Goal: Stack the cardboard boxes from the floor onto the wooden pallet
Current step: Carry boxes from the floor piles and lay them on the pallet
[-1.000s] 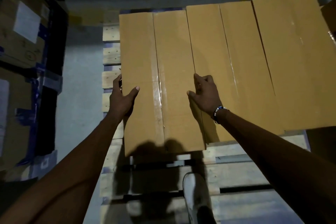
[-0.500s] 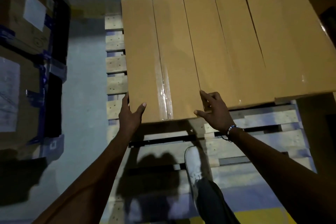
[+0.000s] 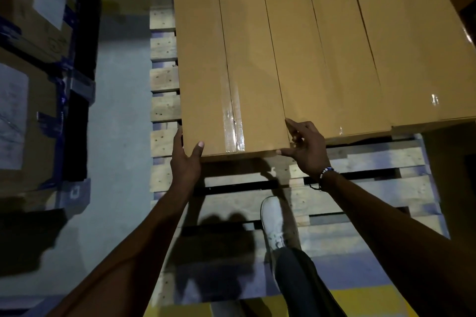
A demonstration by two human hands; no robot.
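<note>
Placement step, by the look of it: setting the leftmost cardboard box [image 3: 229, 69] into its row on the wooden pallet [image 3: 360, 177].

Left hand [image 3: 186, 159] at lower centre of the frame, clamped on the box's near left corner, thumb laid on the top face, fingers wrapped down the left side. Right hand [image 3: 307, 148] just right of centre, clamped on the near right corner, fingers [image 3: 296, 126] pressed into the seam against the neighbouring box [image 3: 322, 54], thumb hooked along the near edge. Beaded bracelet [image 3: 325, 174] on that wrist.

Box itself lying flat, long axis running up the frame, taped seam down its middle, touching the neighbour along its right side. 3 box tops visible across the upper half of the frame, side by side, the third one [image 3: 412, 41] at the upper right. Near end of the held box sticking out lower in the frame than the other 2, so not yet flush, as judged. Impossible to tell whether fully resting on the slats or partly carried.

White shoe [image 3: 277, 224] planted on the pallet slats at lower centre. Other stacked cartons [image 3: 28, 64] at the far left, well apart across bare concrete floor [image 3: 121, 136].

Next, probably: a push toward the top of the frame to square the near end with the row, fingers freed from the seam first to avoid a pinch, then release and back to the floor for another box.
</note>
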